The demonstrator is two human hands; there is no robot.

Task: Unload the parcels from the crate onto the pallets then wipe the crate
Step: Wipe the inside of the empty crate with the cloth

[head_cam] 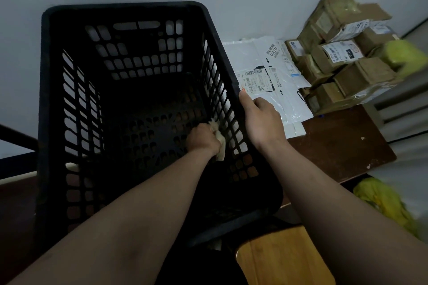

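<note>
Left hand point(201, 139) is down inside the black crate point(45, 76), fingers curled round a pale cloth point(221, 143) at the right wall; right hand point(261, 120) grips that wall's rim. Just beyond it, white mailers point(278, 71) and cardboard boxes point(342, 58) sit piled on the brown surface point(342, 141); a wooden stool point(282, 257) is by the near corner.

The crate point(125, 10) is showing plain black, its walls and floor patterned with rows of rounded slots. The cloth point(221, 143) is looking pale cream. The mailer bags point(273, 71) are showing white with black barcodes and print. The cardboard boxes point(361, 74) are showing dull brown under white labels. A bag point(403, 55) beside them is glowing yellow-green. The worktop point(335, 146) is showing dark reddish brown, flecked with white chips. The wooden board point(282, 259) is showing honey-coloured grain.
</note>
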